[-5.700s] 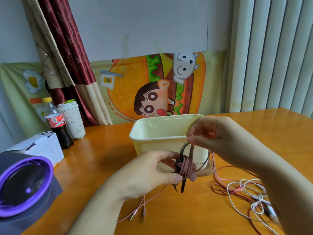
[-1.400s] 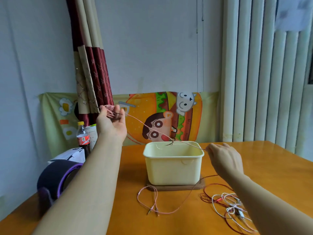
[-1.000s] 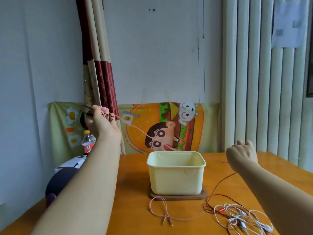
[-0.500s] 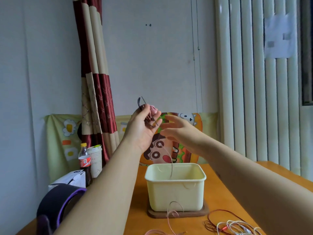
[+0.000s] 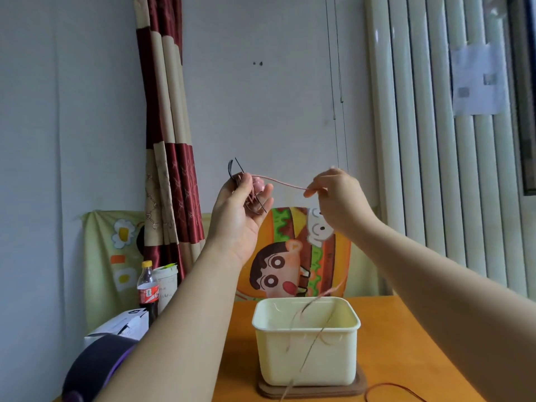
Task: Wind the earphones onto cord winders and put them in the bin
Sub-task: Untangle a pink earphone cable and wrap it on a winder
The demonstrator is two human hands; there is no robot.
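My left hand (image 5: pixel 242 211) is raised high above the table and grips a black cord winder (image 5: pixel 235 171) with pink earphone cable wound on it. A pink cable (image 5: pixel 285 184) runs from the winder to my right hand (image 5: pixel 338 195), which pinches it between thumb and fingers at the same height. From there the cable hangs down in front of the cream bin (image 5: pixel 307 343) and blurs. The bin stands on a brown wooden base (image 5: pixel 359 385) on the orange table.
A cola bottle (image 5: pixel 148 294) and a white cup (image 5: pixel 166 284) stand at the back left, beside a white box (image 5: pixel 121 324) and a purple-rimmed black device (image 5: pixel 95 364). A red cable (image 5: pixel 391 387) lies right of the bin. A cartoon cloth hangs behind.
My right hand moved away from the left hand to the right, drawing out a length of pink cable. The camera tilted up a little more.
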